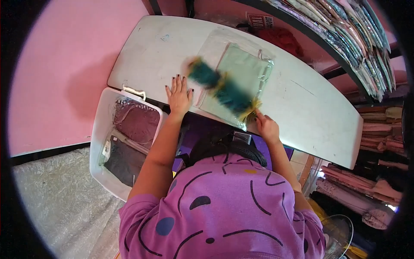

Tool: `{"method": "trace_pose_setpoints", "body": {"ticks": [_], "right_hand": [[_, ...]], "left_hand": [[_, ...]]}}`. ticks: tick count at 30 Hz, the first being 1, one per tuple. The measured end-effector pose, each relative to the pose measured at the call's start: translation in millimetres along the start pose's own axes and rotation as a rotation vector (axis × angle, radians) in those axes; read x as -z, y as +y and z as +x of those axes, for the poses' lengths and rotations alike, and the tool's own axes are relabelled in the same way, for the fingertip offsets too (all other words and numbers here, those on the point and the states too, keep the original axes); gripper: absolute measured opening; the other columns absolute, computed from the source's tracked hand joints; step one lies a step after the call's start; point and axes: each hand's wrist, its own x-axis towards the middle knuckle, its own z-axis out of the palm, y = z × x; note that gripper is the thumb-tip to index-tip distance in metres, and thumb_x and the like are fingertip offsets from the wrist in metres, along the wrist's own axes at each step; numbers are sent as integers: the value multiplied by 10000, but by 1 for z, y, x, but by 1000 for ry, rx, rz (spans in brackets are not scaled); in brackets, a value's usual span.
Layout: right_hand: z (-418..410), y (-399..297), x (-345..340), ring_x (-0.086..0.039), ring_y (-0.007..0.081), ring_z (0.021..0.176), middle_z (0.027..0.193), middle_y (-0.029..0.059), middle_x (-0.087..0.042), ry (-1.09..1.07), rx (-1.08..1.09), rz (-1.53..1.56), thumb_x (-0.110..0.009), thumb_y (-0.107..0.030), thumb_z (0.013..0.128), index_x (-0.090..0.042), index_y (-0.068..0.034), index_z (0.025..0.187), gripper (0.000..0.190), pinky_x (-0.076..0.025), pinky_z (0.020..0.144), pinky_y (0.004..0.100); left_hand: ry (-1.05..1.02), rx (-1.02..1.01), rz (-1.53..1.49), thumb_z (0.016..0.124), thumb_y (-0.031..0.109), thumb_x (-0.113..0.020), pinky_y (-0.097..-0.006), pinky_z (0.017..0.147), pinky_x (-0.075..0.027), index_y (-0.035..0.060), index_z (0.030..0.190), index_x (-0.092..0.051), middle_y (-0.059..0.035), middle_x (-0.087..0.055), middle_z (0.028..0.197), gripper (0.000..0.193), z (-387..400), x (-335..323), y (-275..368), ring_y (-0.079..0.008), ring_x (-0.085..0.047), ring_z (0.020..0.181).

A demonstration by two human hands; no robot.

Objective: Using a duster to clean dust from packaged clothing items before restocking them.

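My right hand (267, 127) is closed around the near end of a fluffy green and yellow duster (233, 97), which is blurred and reaches up and left across a plastic-wrapped package. The package holds folded pale green fabric (241, 69) in clear plastic and lies on the white table (152, 48). Flat on the table near its front edge rests my left hand (179, 97), fingers spread and holding nothing, left of the package.
At the left, a white plastic bin (98, 129) holds wrapped dark red and dark grey fabrics. A shelf of plastic-packed fabrics (349, 39) curves above the table's far side. Folded fabrics (352, 187) are stacked at the right, and a fan (338, 234) stands at lower right.
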Motion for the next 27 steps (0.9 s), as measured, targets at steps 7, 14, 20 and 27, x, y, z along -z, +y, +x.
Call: {"method": "trace_pose_setpoints", "body": {"ticks": [7,14,20,27], "right_hand": [[31,21,0,-613,382,726,799,216,-624,71,-231,77,-533,-130,840,-541,-137,1239,399,-482,631,478],[72,19,9,-619,366,675,783,173,-633,-30,-85,-59,-563,-228,842,-560,-206,1213,371,-500,586,467],[106,26,4,-625,358,684,780,177,-641,-11,51,84,-567,-229,839,-567,-176,1199,364,-504,602,469],[118,18,15,-635,351,738,838,172,-651,-141,-15,-37,-534,-275,855,-544,-232,1231,379,-517,654,464]], "left_hand": [[141,-7,-67,841,304,-523,-574,1066,-164,64,1333,-427,-135,-328,1444,556,-2,-5,-2,-301,-261,1356],[203,-17,-110,793,247,-556,-584,1059,-171,40,1298,-471,-148,-374,1415,552,-2,-5,0,-312,-300,1338],[208,-30,-139,789,236,-552,-583,1059,-170,35,1300,-468,-156,-382,1409,556,-2,-5,-1,-321,-301,1337],[185,-27,-136,804,226,-548,-574,1065,-160,38,1320,-442,-153,-364,1422,559,-3,-1,0,-324,-299,1337]]}}
